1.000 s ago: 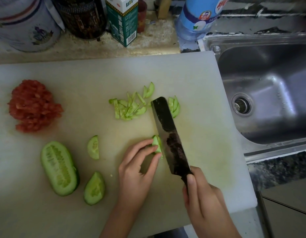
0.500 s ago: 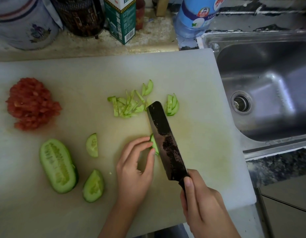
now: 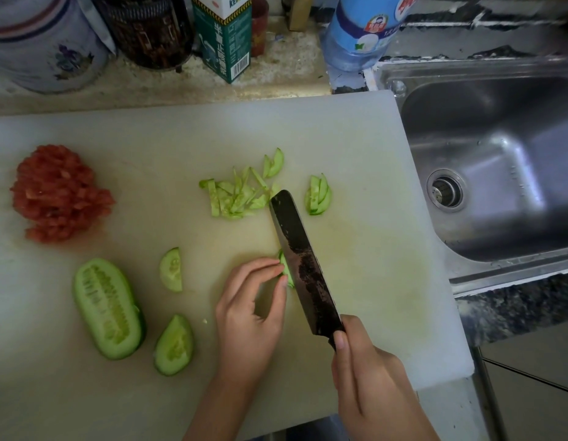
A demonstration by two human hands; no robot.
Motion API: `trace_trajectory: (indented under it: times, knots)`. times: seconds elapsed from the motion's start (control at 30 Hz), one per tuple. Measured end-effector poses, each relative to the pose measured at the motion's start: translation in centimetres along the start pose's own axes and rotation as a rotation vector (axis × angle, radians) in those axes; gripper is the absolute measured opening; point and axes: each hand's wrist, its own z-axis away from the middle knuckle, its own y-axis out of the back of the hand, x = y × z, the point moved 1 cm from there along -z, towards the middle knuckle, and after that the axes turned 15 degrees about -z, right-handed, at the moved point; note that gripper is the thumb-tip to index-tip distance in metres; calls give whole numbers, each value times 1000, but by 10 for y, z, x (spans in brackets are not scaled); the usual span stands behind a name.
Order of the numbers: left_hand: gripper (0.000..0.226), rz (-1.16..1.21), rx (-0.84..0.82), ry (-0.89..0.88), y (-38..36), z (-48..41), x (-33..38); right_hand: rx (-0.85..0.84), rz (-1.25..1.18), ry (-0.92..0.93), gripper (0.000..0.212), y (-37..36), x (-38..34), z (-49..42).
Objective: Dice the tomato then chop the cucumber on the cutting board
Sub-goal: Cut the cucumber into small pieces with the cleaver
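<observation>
Head view, left hand: your left hand (image 3: 251,313) pinches the small pale-green cucumber stub (image 3: 286,269) with curled fingertips, right beside the blade.
Head view, right hand: your right hand (image 3: 368,370) is wrapped round the handle of the dark rectangular steel cleaver (image 3: 303,265), whose edge meets the stub.
Location: the stub lies mid-way across the white plastic cutting board (image 3: 372,281). Thin green cucumber slices (image 3: 235,195) lie beyond the tip. The long halved green cucumber (image 3: 107,308) lies to the left, and the heap of diced red tomato (image 3: 58,194) at far left.
Handling: judge the stub light, firm, wet-faced and prone to slip.
Hold point: press down on the skin side, with fingertips tucked back.
Risk: little length remains, so your fingers sit close to the edge.
</observation>
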Motion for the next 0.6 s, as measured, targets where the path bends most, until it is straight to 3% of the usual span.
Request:
trace_trajectory:
  times: [0.13, 0.27, 0.33, 0.4, 0.5, 0.6]
  knots:
    - [13, 19, 9, 3, -1, 1, -1, -10, -32, -46, 49, -7, 4, -1]
    - [9, 16, 9, 6, -2, 2, -5, 14, 26, -85, 70, -16, 5, 0]
    - [11, 25, 2, 10, -2, 2, -5, 17, 122, -91, 59, -23, 5, 1]
    - [15, 45, -3, 21, -1, 1, -4, -17, 58, -127, 49, -29, 3, 4]
    - [16, 67, -21, 35, 0, -1, -1, 52, 54, -169, 56, -31, 7, 5]
    - [21, 75, -48, 53, -1, -2, 3, 103, 88, -42, 49, -29, 10, -3]
